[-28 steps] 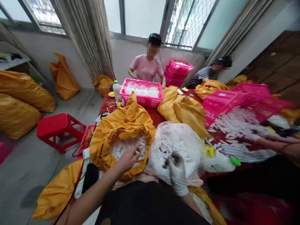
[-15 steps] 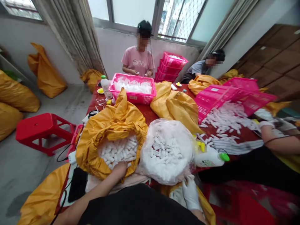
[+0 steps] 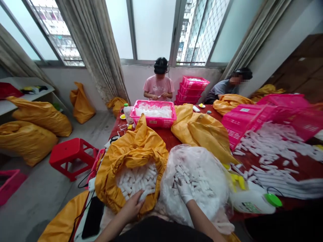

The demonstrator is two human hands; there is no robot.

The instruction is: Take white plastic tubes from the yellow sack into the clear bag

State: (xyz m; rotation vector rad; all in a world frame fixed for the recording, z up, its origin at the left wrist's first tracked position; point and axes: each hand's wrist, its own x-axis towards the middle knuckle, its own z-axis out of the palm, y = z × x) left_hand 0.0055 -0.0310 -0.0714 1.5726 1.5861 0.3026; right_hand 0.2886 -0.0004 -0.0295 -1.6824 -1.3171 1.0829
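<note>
My left hand, bare, is at the front rim of an orange-yellow sack, its fingers closed on a small white tube. Many similar white tubes fill the sack's opening. My right hand, in a white glove, reaches into a clear plastic bag to the right of the sack. Its fingers are stretched apart over small white pieces with dark marks; the fingertips are partly lost among them.
Across the red table stands a pink basket of white pieces, with a seated person behind. Tipped pink crates spill white tubes at right. A green-capped bottle lies near the front; a phone lies left.
My right hand has come up from below the table edge into the clear bag. My left hand has drawn back slightly with a white tube. The view has tilted upward and turned left.
</note>
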